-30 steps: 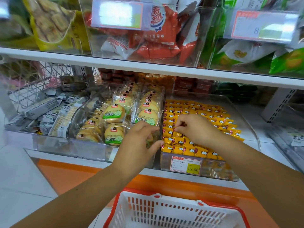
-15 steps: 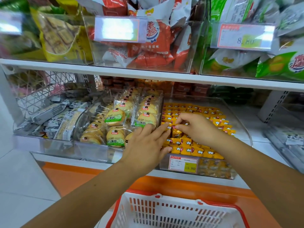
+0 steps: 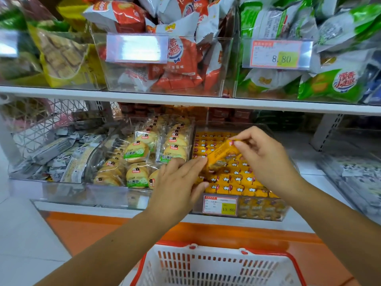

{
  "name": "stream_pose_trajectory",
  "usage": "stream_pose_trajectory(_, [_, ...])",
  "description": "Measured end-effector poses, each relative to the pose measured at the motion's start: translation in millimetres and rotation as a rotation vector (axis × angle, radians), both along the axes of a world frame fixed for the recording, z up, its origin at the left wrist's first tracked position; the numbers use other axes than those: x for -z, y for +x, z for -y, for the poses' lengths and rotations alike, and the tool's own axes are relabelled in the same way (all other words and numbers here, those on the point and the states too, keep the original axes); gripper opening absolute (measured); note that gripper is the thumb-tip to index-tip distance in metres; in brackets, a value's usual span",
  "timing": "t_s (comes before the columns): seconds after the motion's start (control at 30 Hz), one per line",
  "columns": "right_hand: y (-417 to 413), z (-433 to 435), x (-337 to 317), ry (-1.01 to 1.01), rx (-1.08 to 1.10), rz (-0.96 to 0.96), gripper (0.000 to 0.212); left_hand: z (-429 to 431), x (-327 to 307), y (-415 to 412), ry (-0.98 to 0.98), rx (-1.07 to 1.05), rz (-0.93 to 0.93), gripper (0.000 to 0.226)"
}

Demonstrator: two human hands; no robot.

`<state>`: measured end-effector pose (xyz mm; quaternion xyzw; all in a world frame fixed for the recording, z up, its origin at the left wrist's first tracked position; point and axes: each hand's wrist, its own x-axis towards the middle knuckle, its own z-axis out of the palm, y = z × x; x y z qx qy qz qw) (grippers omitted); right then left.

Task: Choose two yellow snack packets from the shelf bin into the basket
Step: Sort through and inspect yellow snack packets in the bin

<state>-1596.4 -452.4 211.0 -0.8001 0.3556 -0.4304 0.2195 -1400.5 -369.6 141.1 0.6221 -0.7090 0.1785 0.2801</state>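
Quick look from the remote feed. The right hand (image 3: 266,162), center-right of frame, has its fingers (image 3: 245,144) and thumb pinched on the top end of one yellow packet (image 3: 221,153). The pkt is tilted, upper end to the right, and lifted just above the rows still in the clear shelf bin (image 3: 263,209).

The left hand (image 3: 177,182) is mid-frame with its fingers pretty much straight. The tips are right at the pkt's lower left end, but I can't tell if they actually touch it. That hand isn't gripping anything.

Edges: the left hand is over the clear wall btwn the yellow bin and the cookie bin (image 3: 115,195) on its left. The bin's front wall carries a price tag (image 3: 219,205) just below the left thumb. The white edge of the upper shelf (image 3: 185,102) runs across the frame well above both hands, so there's open headroom over the bin. Right of the bin is a strip of bare white shelf (image 3: 313,172).

The basket (image 3: 288,256), red rim w/ white mesh, is at bottom center below the orange base (image 3: 82,228), with open air btwn it and the hands. No yellow pkt visible in the part of the basket that shows.
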Motion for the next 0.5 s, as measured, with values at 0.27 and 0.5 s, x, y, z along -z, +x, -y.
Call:
stream_pose_trajectory(0.27, [-47.0,-32.2,25.4,0.49,-0.15,0.359,0.025,-15.1,-14.4,-28.5,0.404,0.348,-1.14,0.035])
stream_pose_trajectory(0.5, [-53.6,-29.5,40.1,0.749,-0.165,0.472,0.007,-10.5,-6.1,-35.5,0.416,0.432,-1.464,0.049])
